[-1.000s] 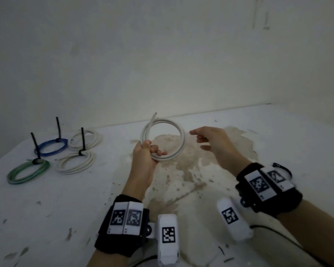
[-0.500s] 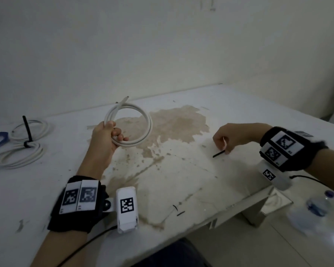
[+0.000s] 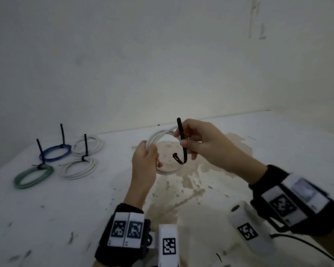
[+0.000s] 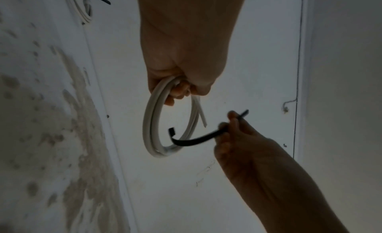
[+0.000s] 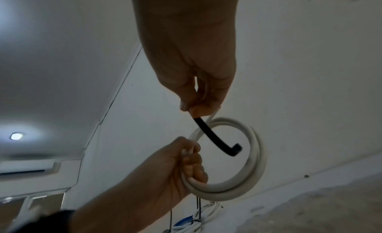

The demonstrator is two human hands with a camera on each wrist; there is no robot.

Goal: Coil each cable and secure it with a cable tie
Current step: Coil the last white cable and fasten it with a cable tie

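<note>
Cable tie brought to the held coil

The left hand (image 3: 144,164) grips the white cable coil (image 3: 167,171) above the bench (image 3: 278,143), fingers curled round its turns, likely to stop them springing apart. The right hand (image 3: 204,144) pinches the black cable tie (image 3: 184,149) mid-length between closed fingers (image 5: 196,111); its hooked end hangs inside the loop, seemingly ready to wrap the strands.
</note>
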